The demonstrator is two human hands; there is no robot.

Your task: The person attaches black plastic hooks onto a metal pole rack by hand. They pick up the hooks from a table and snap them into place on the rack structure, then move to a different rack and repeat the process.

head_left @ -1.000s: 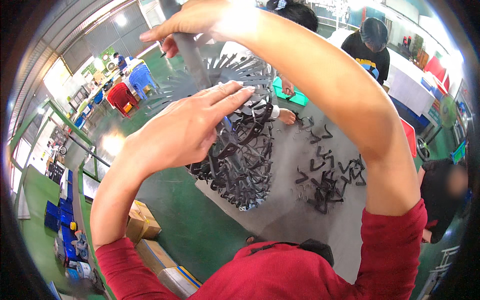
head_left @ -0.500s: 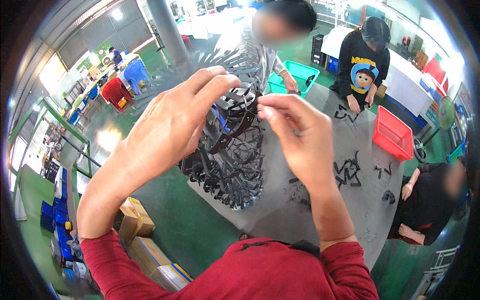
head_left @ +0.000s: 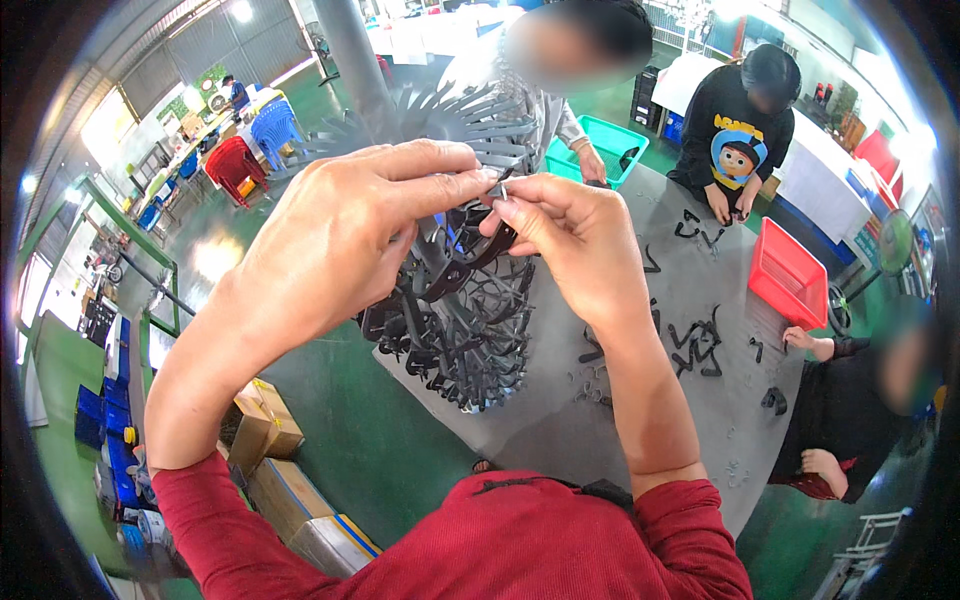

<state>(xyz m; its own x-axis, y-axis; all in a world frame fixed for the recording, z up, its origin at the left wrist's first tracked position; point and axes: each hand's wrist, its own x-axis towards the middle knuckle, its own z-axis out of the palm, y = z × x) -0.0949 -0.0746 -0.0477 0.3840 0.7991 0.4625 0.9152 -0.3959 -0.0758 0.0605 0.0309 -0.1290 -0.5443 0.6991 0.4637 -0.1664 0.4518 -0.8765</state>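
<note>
The head view looks down on two bare hands raised close together above a grey tabletop [head_left: 560, 430]. The left hand [head_left: 350, 240] is curled, its thumb and forefinger pinched shut on a small pale piece [head_left: 503, 188] at the very tips. The right hand [head_left: 575, 240] meets it there, its own thumb and forefinger closed on the same small piece, so the fingertips of both hands touch. Under the right hand's fingers a curved black plastic strip [head_left: 470, 265] hangs, slanting down to the left; whether the lower fingers grip it I cannot tell. Just below the hands a heap of black plastic parts [head_left: 460, 340] lies on the tabletop, and more loose black pieces [head_left: 695, 345] are scattered to the right. Behind the hands stands a round grey rack with radiating fins [head_left: 470, 115]. Across the tabletop a person in a black top [head_left: 735, 130] handles black pieces, another person [head_left: 570, 100] sits beside a green bin [head_left: 610, 145], and a red bin [head_left: 790, 275] rests near the right edge. Cardboard boxes [head_left: 270, 450] sit on the green floor at lower left.
</note>
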